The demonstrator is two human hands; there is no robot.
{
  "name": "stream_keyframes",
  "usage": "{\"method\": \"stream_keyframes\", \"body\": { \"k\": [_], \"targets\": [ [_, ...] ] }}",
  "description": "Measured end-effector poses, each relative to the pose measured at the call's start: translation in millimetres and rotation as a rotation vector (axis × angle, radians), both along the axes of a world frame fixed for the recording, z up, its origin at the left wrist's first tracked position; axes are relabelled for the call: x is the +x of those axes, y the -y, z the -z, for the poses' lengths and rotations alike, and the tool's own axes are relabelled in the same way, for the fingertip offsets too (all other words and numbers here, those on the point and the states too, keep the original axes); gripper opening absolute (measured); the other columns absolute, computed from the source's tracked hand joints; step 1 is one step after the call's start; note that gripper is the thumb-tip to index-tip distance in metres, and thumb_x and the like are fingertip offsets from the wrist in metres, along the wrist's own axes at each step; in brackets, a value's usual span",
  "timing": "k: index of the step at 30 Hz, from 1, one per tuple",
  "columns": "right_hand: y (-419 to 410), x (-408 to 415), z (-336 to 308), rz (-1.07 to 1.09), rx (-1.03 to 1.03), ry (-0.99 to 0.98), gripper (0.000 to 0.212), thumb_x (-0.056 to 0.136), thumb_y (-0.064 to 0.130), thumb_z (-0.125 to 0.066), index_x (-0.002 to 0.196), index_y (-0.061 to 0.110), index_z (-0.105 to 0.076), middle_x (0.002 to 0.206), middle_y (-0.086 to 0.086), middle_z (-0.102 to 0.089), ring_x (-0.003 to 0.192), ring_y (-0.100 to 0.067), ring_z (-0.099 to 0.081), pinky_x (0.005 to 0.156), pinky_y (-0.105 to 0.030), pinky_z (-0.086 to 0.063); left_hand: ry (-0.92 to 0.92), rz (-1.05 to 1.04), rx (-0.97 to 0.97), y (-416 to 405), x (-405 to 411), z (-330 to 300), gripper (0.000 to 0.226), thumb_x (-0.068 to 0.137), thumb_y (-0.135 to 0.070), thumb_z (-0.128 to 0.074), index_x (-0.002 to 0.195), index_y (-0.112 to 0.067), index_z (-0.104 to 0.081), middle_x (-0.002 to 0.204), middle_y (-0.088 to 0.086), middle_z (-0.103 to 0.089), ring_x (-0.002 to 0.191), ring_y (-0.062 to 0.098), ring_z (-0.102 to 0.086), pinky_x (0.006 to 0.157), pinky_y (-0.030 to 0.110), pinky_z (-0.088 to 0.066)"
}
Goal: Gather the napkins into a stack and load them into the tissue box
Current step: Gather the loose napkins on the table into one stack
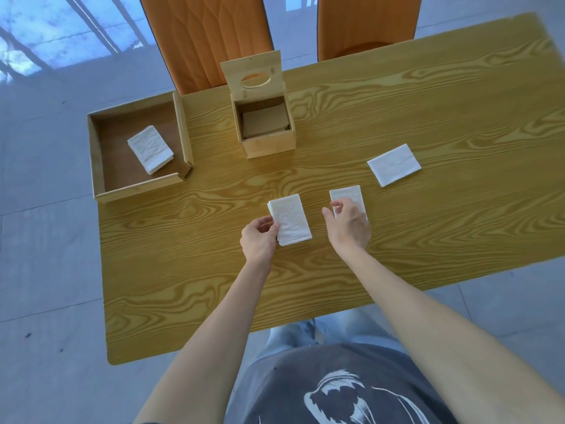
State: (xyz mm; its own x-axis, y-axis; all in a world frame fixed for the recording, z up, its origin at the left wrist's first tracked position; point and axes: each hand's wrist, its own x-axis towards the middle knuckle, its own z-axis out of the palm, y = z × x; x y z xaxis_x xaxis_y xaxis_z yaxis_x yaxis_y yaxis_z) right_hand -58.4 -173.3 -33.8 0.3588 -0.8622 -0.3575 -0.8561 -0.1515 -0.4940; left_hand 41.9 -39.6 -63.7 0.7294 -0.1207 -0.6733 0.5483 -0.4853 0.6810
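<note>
A small stack of white napkins [290, 218] lies on the wooden table near the middle, and my left hand [259, 240] pinches its left edge. To its right lies another white napkin [347, 194]; my right hand [348, 223] rests on it with the fingers curled over its near part. A third napkin [393, 165] lies alone further right. A thicker napkin pile [150, 149] sits inside the wooden tray [137, 188] at the left. The wooden tissue box [269, 145] stands behind, its lid with an oval hole raised upright, a brown plate visible inside.
Two orange chairs [208, 35] stand at the far side of the table [428, 117]. The table's near edge runs just in front of my body. Grey tiled floor surrounds the table.
</note>
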Motion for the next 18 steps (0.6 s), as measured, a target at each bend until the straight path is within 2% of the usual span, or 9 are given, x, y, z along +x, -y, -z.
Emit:
{"method": "stream_keyframes", "body": {
  "k": [4,8,14,18],
  "targets": [
    [25,-15,-2,0.094,-0.015,-0.067,0.045,0.093,0.033,-0.065,0.133,0.014,-0.055,0.132,-0.01,-0.053,0.11,-0.029,-0.06,0.082,-0.039,-0.049,0.01,0.033,-0.005,13,-6,-1,0.026,0.087,-0.016,-0.075,0.112,-0.014,-0.07,0.097,0.004,-0.076,0.084,0.02,-0.076,0.081,0.042,-0.063],
    [36,-23,2,0.11,0.01,-0.157,0.051,0.09,0.038,-0.069,0.13,0.011,-0.054,0.13,-0.012,-0.053,0.111,-0.03,-0.059,0.084,-0.041,-0.048,0.025,0.029,0.006,16,-9,1,0.023,0.086,-0.018,-0.076,0.108,-0.019,-0.069,0.097,0.003,-0.076,0.086,0.02,-0.076,0.082,0.044,-0.063],
    [39,-22,3,0.108,0.041,-0.186,0.041,0.089,0.04,-0.067,0.121,0.014,-0.059,0.124,-0.011,-0.055,0.11,-0.029,-0.057,0.088,-0.041,-0.049,0.018,0.034,0.001,14,-10,1,0.03,0.083,-0.013,-0.079,0.11,-0.02,-0.066,0.096,0.005,-0.075,0.089,0.021,-0.075,0.083,0.045,-0.062],
    [41,-24,5,0.128,0.03,-0.095,0.028,0.089,0.033,-0.066,0.112,0.017,-0.061,0.11,-0.004,-0.068,0.106,-0.026,-0.061,0.094,-0.041,-0.045,0.01,0.028,0.0,14,-9,1,0.031,0.082,-0.012,-0.079,0.109,-0.02,-0.067,0.095,0.003,-0.075,0.091,0.022,-0.075,0.084,0.045,-0.062]
  ]
}}
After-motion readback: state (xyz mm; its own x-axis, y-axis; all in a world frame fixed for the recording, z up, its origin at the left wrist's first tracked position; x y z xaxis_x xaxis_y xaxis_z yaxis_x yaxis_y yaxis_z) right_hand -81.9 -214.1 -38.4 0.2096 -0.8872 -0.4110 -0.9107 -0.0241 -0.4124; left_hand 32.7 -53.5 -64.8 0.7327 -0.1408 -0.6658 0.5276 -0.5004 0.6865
